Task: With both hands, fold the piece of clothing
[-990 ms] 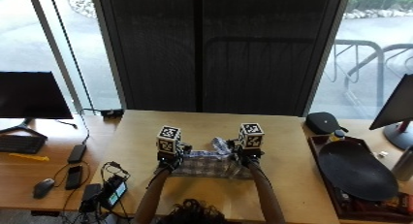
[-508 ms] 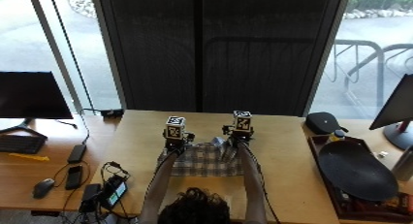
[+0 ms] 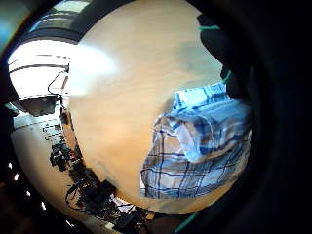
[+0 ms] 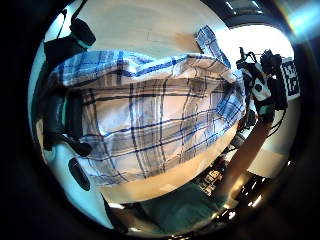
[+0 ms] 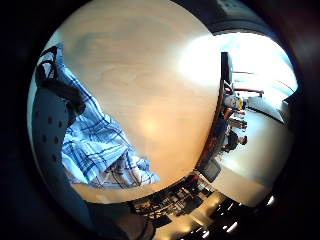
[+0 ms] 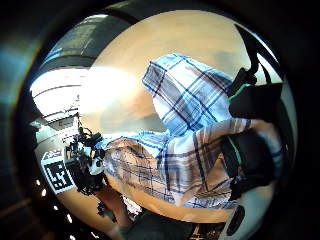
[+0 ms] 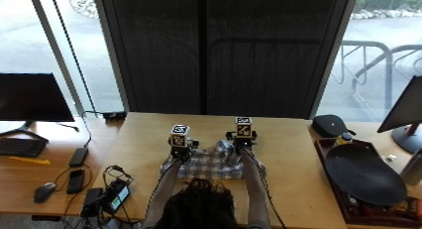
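On bench: blue-and-white plaid shirt (image 7: 212, 163), bunched, near the person's edge.
Left hand (image 7: 179, 148): at shirt's far left edge; thumb-side palm view shows black fingers (image 4: 60, 122) curled round the cloth.
Right hand (image 7: 241, 140): at far right edge, cloth lifted; fingers (image 6: 250, 160) curled round a fold, seen only in its thumb-side view.
Bench (image 7: 284, 140): light wood.
Room: dark blinds (image 7: 217, 50), monitor (image 7: 29, 97) at left, black tray (image 7: 362, 174) at right.

A plaid garment (image 5: 97, 150) lies bunched on the wooden table (image 5: 150, 85).
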A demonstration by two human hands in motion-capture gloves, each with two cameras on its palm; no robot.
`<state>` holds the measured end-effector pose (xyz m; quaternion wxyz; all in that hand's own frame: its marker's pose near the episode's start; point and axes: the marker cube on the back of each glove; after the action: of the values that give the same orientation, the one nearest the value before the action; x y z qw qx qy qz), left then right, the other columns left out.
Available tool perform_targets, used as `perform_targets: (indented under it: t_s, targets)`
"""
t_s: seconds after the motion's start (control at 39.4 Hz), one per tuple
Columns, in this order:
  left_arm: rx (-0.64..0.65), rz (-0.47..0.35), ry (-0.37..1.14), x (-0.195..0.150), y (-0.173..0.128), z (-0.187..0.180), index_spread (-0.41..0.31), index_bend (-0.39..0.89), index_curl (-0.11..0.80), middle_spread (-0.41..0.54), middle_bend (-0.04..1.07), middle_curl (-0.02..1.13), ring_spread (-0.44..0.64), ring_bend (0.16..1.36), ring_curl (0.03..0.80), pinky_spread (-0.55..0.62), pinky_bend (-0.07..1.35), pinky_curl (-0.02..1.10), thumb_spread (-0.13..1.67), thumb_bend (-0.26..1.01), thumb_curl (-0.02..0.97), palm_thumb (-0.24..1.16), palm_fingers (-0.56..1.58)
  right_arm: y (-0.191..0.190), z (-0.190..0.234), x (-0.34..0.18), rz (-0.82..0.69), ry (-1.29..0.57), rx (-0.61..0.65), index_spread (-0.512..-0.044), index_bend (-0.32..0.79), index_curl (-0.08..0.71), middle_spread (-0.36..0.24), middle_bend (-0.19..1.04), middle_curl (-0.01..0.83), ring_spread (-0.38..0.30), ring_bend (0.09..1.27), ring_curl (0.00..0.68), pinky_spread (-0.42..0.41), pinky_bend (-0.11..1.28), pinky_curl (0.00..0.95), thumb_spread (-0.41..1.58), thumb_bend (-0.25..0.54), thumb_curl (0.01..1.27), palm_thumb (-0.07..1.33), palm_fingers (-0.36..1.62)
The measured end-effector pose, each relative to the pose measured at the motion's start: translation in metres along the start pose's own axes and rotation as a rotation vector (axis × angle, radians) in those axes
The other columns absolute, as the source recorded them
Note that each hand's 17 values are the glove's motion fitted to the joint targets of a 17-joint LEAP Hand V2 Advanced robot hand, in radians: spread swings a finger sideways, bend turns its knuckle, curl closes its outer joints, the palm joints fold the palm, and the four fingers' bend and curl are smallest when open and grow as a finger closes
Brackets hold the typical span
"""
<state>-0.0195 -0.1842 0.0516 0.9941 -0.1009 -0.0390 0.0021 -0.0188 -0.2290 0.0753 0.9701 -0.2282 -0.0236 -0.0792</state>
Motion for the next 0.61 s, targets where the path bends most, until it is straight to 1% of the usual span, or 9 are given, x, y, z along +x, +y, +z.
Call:
perform_targets:
  t_s: [0.05,0.1,0.23,0.3,0.41,0.51,0.53,0.56,0.61]
  targets:
    - [0.011,-0.002,0.003,-0.001,-0.003,0.002,-0.219,0.15,0.463,-0.264,0.62,0.56,-0.23,0.57,0.422,0.18,0.1,0.01,1.31,-0.01,0.359,0.89,0.9,0.0,0.0,0.006,0.089,0.053,0.02,-0.312,0.15,0.357,-0.236,0.48,0.512,-0.235,0.68,0.474,-0.268,0.53,0.379,1.18,-0.013,0.34,1.03,1.24]
    - [0.038,-0.015,-0.014,-0.003,-0.006,0.002,-0.215,0.15,0.458,-0.264,0.62,0.56,-0.23,0.57,0.424,0.19,0.11,0.01,1.32,-0.01,0.358,0.89,0.89,-0.003,0.0,0.008,0.103,0.061,0.05,-0.312,0.14,0.356,-0.237,0.48,0.513,-0.236,0.68,0.474,-0.267,0.53,0.38,1.17,-0.014,0.34,1.03,1.24]
    - [0.015,-0.001,-0.006,-0.002,0.001,-0.002,-0.205,0.13,0.441,-0.257,0.62,0.56,-0.22,0.56,0.426,0.2,0.13,0.02,1.32,-0.01,0.358,0.89,0.84,-0.009,-0.004,-0.008,-0.131,-0.082,0.139,-0.313,0.13,0.35,-0.24,0.48,0.514,-0.236,0.67,0.475,-0.264,0.53,0.382,1.15,-0.017,0.35,1.02,1.22]
    - [0.109,0.002,-0.003,-0.003,-0.005,-0.007,-0.192,0.12,0.427,-0.244,0.59,0.56,-0.2,0.57,0.434,0.21,0.16,0.03,1.32,-0.01,0.358,0.89,0.79,-0.007,-0.014,0.002,-0.009,0.001,0.267,-0.312,0.12,0.345,-0.24,0.46,0.51,-0.236,0.66,0.474,-0.253,0.54,0.383,1.14,-0.018,0.36,1.02,1.19]
    - [0.187,-0.01,-0.023,-0.007,0.001,-0.016,-0.177,0.11,0.407,-0.223,0.53,0.54,-0.18,0.56,0.434,0.21,0.2,0.06,1.31,-0.01,0.36,0.89,0.72,0.01,-0.031,0.013,0.121,0.089,0.424,-0.313,0.13,0.344,-0.238,0.42,0.498,-0.234,0.64,0.468,-0.242,0.55,0.386,1.11,-0.017,0.37,1.02,1.16]
    - [0.297,-0.025,-0.074,-0.016,0.005,-0.025,-0.16,0.12,0.392,-0.183,0.42,0.51,-0.13,0.55,0.43,0.21,0.25,0.1,1.31,-0.01,0.362,0.89,0.63,0.03,-0.049,0.012,0.098,0.074,0.565,-0.314,0.14,0.344,-0.242,0.36,0.481,-0.236,0.6,0.456,-0.227,0.55,0.388,1.07,-0.018,0.39,1.02,1.11]
    - [0.319,-0.023,-0.072,-0.016,0.007,-0.026,-0.157,0.11,0.388,-0.166,0.37,0.5,-0.11,0.55,0.429,0.22,0.28,0.11,1.3,-0.01,0.361,0.89,0.59,0.037,-0.052,0.013,0.1,0.074,0.587,-0.314,0.15,0.346,-0.245,0.33,0.475,-0.237,0.58,0.452,-0.225,0.56,0.388,1.07,-0.018,0.4,1.02,1.1]
    - [0.328,-0.018,-0.063,-0.014,0.01,-0.027,-0.155,0.12,0.389,-0.165,0.38,0.51,-0.11,0.54,0.429,0.21,0.28,0.12,1.3,-0.01,0.361,0.89,0.61,0.043,-0.054,0.014,0.103,0.074,0.599,-0.314,0.14,0.343,-0.243,0.34,0.478,-0.238,0.58,0.453,-0.223,0.55,0.386,1.06,-0.018,0.4,1.02,1.11]
    - [0.33,-0.004,-0.048,-0.011,0.018,-0.027,-0.151,0.12,0.382,-0.138,0.3,0.48,-0.07,0.54,0.424,0.22,0.31,0.14,1.3,-0.01,0.362,0.88,0.56,0.055,-0.055,0.018,0.101,0.069,0.612,-0.314,0.15,0.349,-0.239,0.28,0.461,-0.235,0.53,0.437,-0.209,0.56,0.388,1.05,-0.016,0.41,1.02,1.05]
